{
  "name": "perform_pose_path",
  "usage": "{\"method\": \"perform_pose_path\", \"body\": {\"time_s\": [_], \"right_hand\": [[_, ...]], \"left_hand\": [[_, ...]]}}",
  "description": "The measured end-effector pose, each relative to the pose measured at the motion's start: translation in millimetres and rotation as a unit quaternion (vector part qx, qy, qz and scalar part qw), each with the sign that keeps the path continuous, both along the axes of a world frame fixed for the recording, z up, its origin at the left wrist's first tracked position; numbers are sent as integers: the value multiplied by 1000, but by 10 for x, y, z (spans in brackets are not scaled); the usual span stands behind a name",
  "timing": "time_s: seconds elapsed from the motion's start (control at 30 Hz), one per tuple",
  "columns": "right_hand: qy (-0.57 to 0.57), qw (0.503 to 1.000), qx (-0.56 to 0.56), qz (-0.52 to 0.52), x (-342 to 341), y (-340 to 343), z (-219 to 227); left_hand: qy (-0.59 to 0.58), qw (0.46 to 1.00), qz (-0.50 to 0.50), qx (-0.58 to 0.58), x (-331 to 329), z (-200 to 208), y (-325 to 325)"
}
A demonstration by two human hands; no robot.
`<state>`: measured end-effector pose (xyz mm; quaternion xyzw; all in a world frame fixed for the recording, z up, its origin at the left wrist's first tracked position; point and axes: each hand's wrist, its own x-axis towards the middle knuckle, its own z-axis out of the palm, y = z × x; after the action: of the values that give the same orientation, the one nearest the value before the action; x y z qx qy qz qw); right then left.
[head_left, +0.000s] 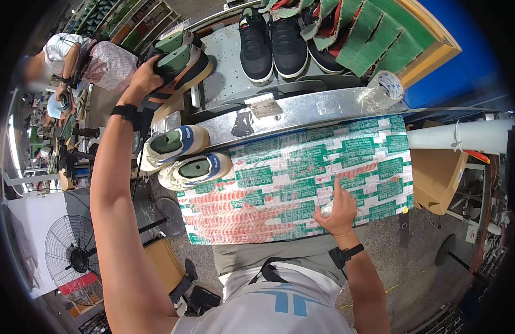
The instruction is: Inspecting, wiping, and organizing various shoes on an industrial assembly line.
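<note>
Green-and-white taped board lies flat in front of the person, covered w/ clear film, red patches toward its near left part. Right hand rests on the board's near right area, index finger stretched out and pressing the surface, other fingers curled under around a small pale object; can't tell what it is. Black watch on that wrist.

Left hand is raised up and out to the left, fingers wrapped around the heel end of a shoe w/ green lining, tan sole, dark upper. Grip looks closed; thumb not visible. Black watch on this wrist too. Shoe is held off the surface, above the left end of the metal rack.

Two white shoes w/ blue heel marks and green lining sit side by side at the board's left edge, openings up, one touching the board's corner.

Metal rack runs behind the board. On its upper tray: pair of black shoes w/ white soles, toes toward the person. Green and red fabric pieces hang to the right of them. Roll of clear tape sits on the rack's right end.

Another person in a patterned top is at the far left. Black fan stands on the floor, lower left. Cardboard box is right of the board.
</note>
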<state>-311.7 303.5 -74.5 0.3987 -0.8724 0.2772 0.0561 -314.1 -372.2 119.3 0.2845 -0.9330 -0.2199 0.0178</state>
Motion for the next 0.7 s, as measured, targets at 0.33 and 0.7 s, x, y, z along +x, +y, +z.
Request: {"method": "perform_pose_path", "body": {"time_s": [0.33, 0.7], "right_hand": [[-24, 1000, -6, 13, -27, -3, 25], [1, 999, -31, 8, -57, -6, 31]], "left_hand": [[149, 947, 122, 256, -2041, -1213, 1545], [175, 800, 183, 544, -1346, -278, 1615]]}}
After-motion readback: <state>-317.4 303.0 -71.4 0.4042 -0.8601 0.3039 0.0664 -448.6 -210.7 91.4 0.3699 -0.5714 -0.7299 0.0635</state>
